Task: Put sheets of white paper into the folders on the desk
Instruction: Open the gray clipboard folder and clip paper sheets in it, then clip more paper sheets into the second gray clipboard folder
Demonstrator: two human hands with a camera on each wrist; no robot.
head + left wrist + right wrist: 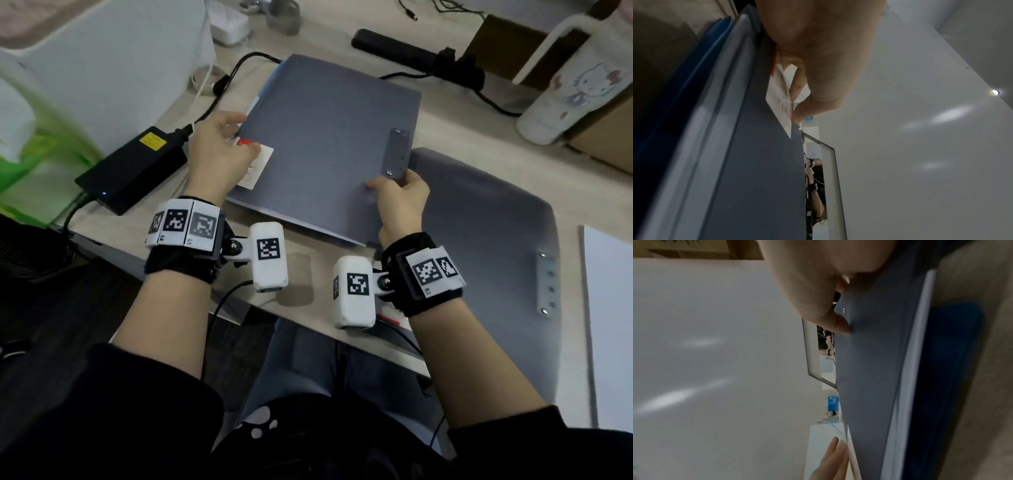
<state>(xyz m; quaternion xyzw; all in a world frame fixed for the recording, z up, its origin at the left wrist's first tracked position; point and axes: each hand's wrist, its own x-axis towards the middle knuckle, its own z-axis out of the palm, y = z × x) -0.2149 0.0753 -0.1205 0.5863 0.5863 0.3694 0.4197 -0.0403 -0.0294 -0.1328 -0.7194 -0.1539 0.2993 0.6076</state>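
Note:
A closed grey folder point(325, 137) lies tilted on the desk, on top of a blue folder point(684, 97) whose edge shows beneath it. My left hand point(239, 137) grips its left spine edge, thumb on the white and red label point(257, 168). My right hand point(390, 183) pinches the folder's right edge just below the riveted clip plate point(397, 154). A second grey folder point(479, 240) lies to the right, partly under the first. A stack of white paper point(609, 325) sits at the far right. In the wrist views the grey folder point(869, 369) fills the frame edge-on.
A black power adapter point(133, 168) with cables lies left of the folders. A black power strip point(394, 48) and a white tumbler point(575, 92) stand at the back. A white box point(120, 68) and a green bag point(34, 154) are on the left. The desk's front edge point(308, 325) is near my wrists.

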